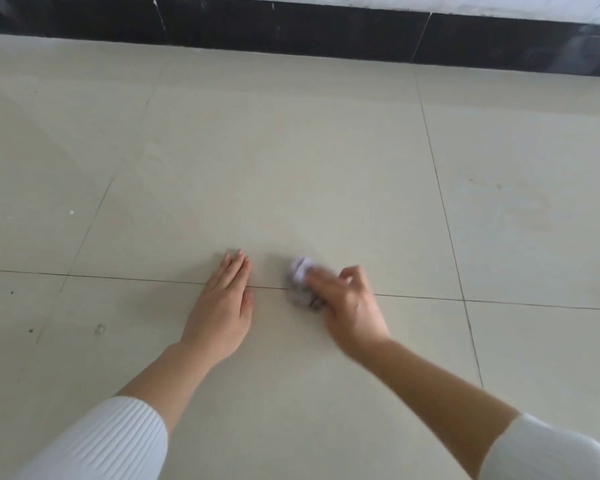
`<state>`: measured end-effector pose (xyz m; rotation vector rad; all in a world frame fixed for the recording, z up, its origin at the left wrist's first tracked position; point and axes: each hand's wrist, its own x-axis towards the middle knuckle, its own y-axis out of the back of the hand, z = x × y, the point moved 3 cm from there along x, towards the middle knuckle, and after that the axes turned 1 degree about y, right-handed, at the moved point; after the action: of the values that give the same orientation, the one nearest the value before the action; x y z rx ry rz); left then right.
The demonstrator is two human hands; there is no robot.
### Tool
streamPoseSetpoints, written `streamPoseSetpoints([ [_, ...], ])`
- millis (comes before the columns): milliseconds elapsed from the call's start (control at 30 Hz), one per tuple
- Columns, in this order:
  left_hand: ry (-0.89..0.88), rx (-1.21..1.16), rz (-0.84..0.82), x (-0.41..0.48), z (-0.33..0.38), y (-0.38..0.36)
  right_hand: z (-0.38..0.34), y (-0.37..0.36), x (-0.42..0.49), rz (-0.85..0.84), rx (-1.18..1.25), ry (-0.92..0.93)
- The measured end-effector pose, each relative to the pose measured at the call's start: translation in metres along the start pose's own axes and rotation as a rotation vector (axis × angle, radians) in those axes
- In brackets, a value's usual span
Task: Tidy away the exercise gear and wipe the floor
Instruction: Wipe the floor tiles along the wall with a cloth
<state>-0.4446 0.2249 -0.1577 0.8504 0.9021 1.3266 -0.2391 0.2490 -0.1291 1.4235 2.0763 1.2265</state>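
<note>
My left hand (224,303) lies flat on the pale tiled floor (291,150), fingers straight and together, across a grout line. Just to its right, my right hand (347,303) grips a crumpled pale lilac cloth (300,278) and holds it down on the floor. The cloth is blurred and bunched under my fingers, partly hidden by them. Both forearms are bare below pushed-up white ribbed sleeves. No exercise gear shows in this view.
A dark skirting band (291,32) runs along the base of the wall at the top. Small dark specks (31,330) and a smudge (100,329) mark the tiles at the left. Open floor spreads on all sides of my hands.
</note>
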Motion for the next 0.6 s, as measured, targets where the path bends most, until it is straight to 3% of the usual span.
streamPoseSetpoints([
  [100, -0.002, -0.002, -0.034, 0.001, -0.003, 0.001, -0.036, -0.016, -0.063, -0.198, 0.084, 0.315],
  [167, -0.007, -0.008, -0.052, 0.002, -0.004, 0.003, -0.05, -0.024, -0.087, -0.354, 0.111, 0.346],
  [233, -0.011, -0.013, -0.067, 0.003, -0.004, 0.004, -0.047, -0.018, -0.071, -0.435, 0.246, 0.219],
  [267, -0.005, -0.015, -0.07, 0.002, -0.004, 0.005, -0.04, -0.008, -0.053, -0.395, 0.344, 0.144],
  [333, 0.005, 0.003, -0.049, -0.003, -0.008, 0.008, -0.016, 0.017, -0.008, -0.139, 0.417, -0.043],
  [433, -0.006, 0.044, -0.035, -0.016, -0.013, 0.012, 0.038, 0.034, 0.035, 0.086, 0.145, -0.512],
  [467, -0.002, 0.042, -0.044, -0.018, -0.014, 0.013, 0.045, 0.027, 0.038, 0.114, 0.091, -0.581],
  [500, 0.002, 0.036, -0.054, -0.019, -0.015, 0.014, 0.041, 0.018, 0.038, 0.1, 0.053, -0.507],
  [600, 0.006, 0.009, -0.056, -0.017, -0.015, 0.017, -0.021, -0.018, 0.001, -0.024, 0.153, -0.052],
])
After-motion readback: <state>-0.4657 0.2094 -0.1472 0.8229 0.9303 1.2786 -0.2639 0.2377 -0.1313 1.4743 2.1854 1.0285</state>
